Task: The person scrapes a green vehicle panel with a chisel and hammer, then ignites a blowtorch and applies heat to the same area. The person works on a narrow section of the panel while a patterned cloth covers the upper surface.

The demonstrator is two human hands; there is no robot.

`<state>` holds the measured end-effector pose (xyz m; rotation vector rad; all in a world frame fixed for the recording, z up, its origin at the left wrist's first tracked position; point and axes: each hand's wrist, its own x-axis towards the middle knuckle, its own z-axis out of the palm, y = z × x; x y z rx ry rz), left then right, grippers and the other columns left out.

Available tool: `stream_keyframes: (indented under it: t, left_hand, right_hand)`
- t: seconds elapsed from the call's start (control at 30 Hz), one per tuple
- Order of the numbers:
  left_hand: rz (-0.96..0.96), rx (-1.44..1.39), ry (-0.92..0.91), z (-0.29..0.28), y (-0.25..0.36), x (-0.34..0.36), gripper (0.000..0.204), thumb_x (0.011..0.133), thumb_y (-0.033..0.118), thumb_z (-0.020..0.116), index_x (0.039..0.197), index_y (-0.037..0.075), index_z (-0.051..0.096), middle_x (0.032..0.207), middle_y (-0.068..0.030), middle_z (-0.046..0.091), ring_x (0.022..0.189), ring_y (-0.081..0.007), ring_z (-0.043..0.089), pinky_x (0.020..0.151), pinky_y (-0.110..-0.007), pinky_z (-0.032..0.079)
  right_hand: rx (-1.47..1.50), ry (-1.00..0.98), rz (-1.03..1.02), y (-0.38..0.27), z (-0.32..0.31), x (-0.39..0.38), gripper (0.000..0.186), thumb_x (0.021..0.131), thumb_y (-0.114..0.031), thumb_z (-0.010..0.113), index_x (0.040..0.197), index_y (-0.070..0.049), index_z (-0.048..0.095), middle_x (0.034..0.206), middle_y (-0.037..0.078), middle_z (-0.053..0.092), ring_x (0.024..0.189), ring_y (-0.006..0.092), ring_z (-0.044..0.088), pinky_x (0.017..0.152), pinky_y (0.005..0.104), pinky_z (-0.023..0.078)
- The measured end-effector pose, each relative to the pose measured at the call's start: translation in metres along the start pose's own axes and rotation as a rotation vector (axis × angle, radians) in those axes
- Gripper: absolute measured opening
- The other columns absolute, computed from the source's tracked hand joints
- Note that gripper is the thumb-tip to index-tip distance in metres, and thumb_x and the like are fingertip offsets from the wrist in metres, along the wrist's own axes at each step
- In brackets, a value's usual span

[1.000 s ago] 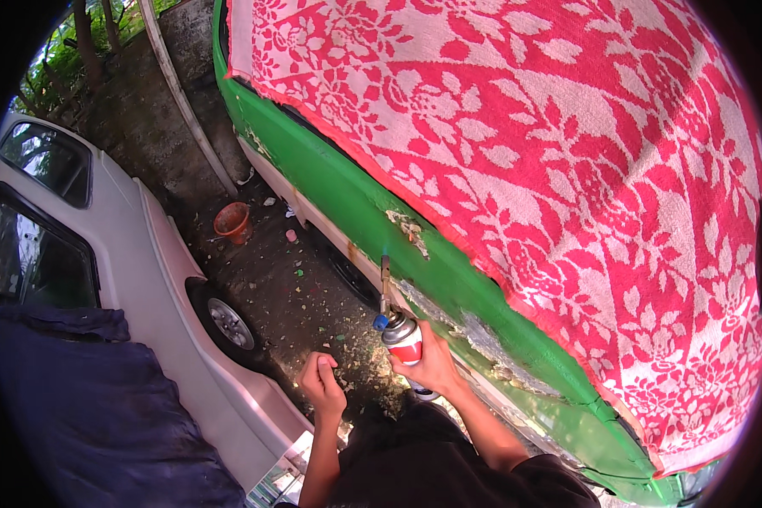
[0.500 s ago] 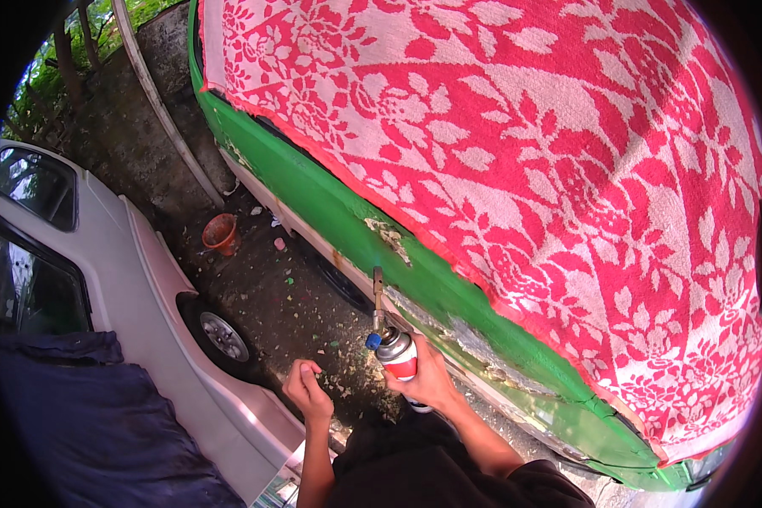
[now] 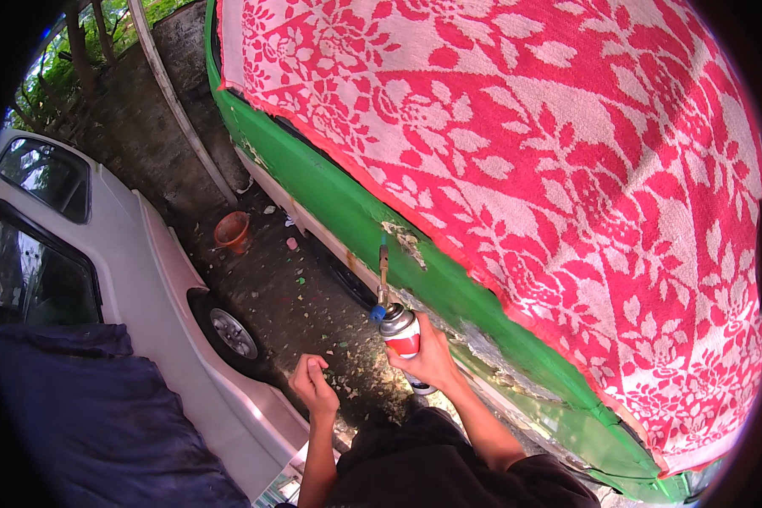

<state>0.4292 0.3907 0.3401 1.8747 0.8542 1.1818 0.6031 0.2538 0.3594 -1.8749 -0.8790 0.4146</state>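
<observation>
My right hand (image 3: 432, 357) is wrapped round a gas blowtorch (image 3: 404, 337), a red, white and silver canister with a blue knob (image 3: 378, 313) and a metal nozzle (image 3: 383, 269). The nozzle points away from me, over the green side panel (image 3: 313, 173) of a vehicle. A faint blue flame shows at its tip, just left of a patch of peeling paint (image 3: 408, 245). Larger scraped areas (image 3: 495, 360) run along the panel nearer to me. My left hand (image 3: 315, 386) is raised beside the torch, its fingers curled in with nothing visible in them.
A red and pink floral cloth (image 3: 516, 161) covers the top of the green vehicle. On the left stands a pale car (image 3: 157, 339) with a dark cloth (image 3: 93, 406) over it. Between them lie an orange-brown pot (image 3: 233, 230) and scattered paint chips (image 3: 360, 377). A pole (image 3: 178, 106) leans behind.
My right hand has pushed the blowtorch a little farther away, bringing its nozzle level with the peeling patch. The surroundings have shifted slightly right in the view. My left hand remains curled.
</observation>
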Motion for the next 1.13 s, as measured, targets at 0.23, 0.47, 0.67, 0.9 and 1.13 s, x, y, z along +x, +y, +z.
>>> stream_keyframes:
  t: [0.23, 0.47, 0.67, 0.9, 1.13]
  left_hand:
    - [0.001, 0.003, 0.023, -0.005, -0.006, 0.006, 0.035, 0.101, 0.016, 0.044, 0.074, -0.004, 0.053, 0.066, -0.0134, 0.055, 0.059, -0.0249, 0.053, 0.057, -0.037, 0.038]
    - [0.020, 0.010, 0.003, -0.007, -0.018, 0.014, 0.033, 0.100, 0.015, 0.044, 0.075, -0.004, 0.053, 0.066, -0.0135, 0.054, 0.059, -0.0260, 0.053, 0.057, -0.037, 0.038]
    - [0.035, -0.017, -0.007, -0.009, -0.023, 0.025, 0.033, 0.100, 0.015, 0.044, 0.074, -0.003, 0.053, 0.066, -0.0138, 0.054, 0.058, -0.0262, 0.053, 0.057, -0.038, 0.037]
    - [0.030, -0.015, -0.024, -0.017, -0.033, 0.040, 0.033, 0.100, 0.015, 0.043, 0.074, -0.004, 0.053, 0.066, -0.0141, 0.055, 0.059, -0.0271, 0.054, 0.058, -0.038, 0.039]
    - [-0.002, -0.014, -0.026, -0.021, -0.050, 0.055, 0.038, 0.103, 0.021, 0.041, 0.074, -0.002, 0.050, 0.066, -0.0102, 0.050, 0.061, -0.0184, 0.047, 0.059, -0.033, 0.036]
  right_hand:
    - [-0.008, 0.027, 0.003, 0.003, 0.007, 0.005, 0.081, 0.073, -0.027, 0.085, 0.135, 0.004, 0.043, 0.106, 0.031, 0.066, 0.096, 0.0437, 0.070, 0.083, 0.0456, 0.057]
    - [-0.051, 0.073, -0.028, -0.002, 0.017, 0.016, 0.074, 0.072, -0.027, 0.085, 0.127, 0.001, 0.045, 0.097, 0.025, 0.071, 0.089, 0.0403, 0.073, 0.078, 0.0449, 0.058]
    - [-0.075, 0.091, -0.030, -0.009, 0.023, 0.017, 0.073, 0.072, -0.027, 0.085, 0.127, 0.001, 0.046, 0.099, 0.025, 0.070, 0.090, 0.0412, 0.072, 0.079, 0.0451, 0.057]
    - [-0.104, -0.039, 0.013, -0.012, 0.029, 0.001, 0.079, 0.072, -0.030, 0.084, 0.133, 0.000, 0.044, 0.103, 0.027, 0.068, 0.092, 0.0436, 0.070, 0.081, 0.0465, 0.057]
    - [-0.090, 0.000, -0.009, -0.018, 0.047, 0.001, 0.080, 0.074, -0.029, 0.083, 0.137, -0.001, 0.042, 0.113, 0.028, 0.066, 0.100, 0.0470, 0.068, 0.087, 0.0471, 0.057]
